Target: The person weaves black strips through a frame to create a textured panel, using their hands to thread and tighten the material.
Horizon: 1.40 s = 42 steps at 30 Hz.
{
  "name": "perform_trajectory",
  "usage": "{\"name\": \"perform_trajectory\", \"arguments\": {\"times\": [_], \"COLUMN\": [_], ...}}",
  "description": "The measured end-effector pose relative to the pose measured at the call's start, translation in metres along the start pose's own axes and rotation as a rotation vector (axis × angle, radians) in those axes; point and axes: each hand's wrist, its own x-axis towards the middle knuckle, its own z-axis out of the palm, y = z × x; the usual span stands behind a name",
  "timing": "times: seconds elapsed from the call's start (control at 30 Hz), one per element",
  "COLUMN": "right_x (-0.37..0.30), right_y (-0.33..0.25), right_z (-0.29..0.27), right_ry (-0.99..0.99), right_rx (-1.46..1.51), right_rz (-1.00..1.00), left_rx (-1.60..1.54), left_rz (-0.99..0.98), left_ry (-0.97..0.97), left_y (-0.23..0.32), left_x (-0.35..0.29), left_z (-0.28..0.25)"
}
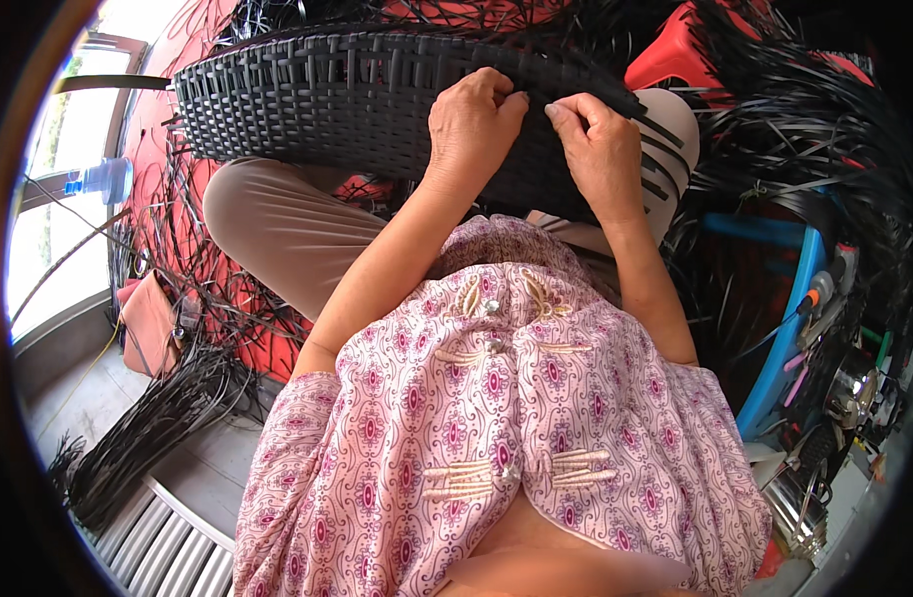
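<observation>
A long curved panel woven from flat black plastic strips lies across my lap, resting against my bent knees. My left hand is on the panel right of its middle, its fingers curled and the thumb pointing right. A short gap away, my right hand has its thumb and forefinger pinched together over the weave. Whatever lies in either pinch is lost against the black weave. Loose strip ends stick out at the panel's right end, over my right knee.
Heaps of loose black strips lie to the right, by a red plastic stool. A blue-rimmed container stands near metal pots. At left are a strip bundle, a pink bag and a clear bottle.
</observation>
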Motion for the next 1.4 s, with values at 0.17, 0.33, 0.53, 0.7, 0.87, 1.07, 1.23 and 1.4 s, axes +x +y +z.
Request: {"name": "perform_trajectory", "arguments": {"times": [0.17, 0.33, 0.53, 0.7, 0.87, 1.07, 1.23, 1.4], "right_x": [0.001, 0.001, 0.0, -0.001, -0.001, -0.002, 0.001, 0.004], "right_y": [0.0, 0.002, 0.003, 0.003, 0.006, 0.007, 0.007, 0.006], "right_z": [-0.001, -0.001, -0.001, -0.001, -0.001, -0.001, 0.0, 0.006], "right_ry": [-0.023, -0.021, -0.001, -0.008, -0.002, -0.014, -0.002, 0.015], "right_rx": [0.036, 0.043, 0.047, 0.069, 0.073, 0.116, 0.052, -0.03], "right_rz": [0.043, 0.029, -0.002, 0.007, -0.012, 0.007, -0.025, -0.114], "left_rx": [-0.101, -0.026, 0.373, 0.439, 0.384, 0.202, 0.15, 0.134], "left_rz": [-0.096, 0.0, 0.116, 0.104, 0.118, 0.073, 0.129, 0.176], "left_ry": [-0.058, -0.091, -0.101, -0.145, -0.139, -0.124, -0.115, -0.082], "left_y": [0.002, -0.004, 0.012, 0.016, 0.012, 0.005, 0.003, 0.001], "left_x": [0.001, 0.002, 0.0, 0.002, 0.01, 0.013, 0.011, 0.008], "left_z": [-0.004, -0.006, -0.01, -0.01, -0.011, -0.013, -0.012, -0.011]}}
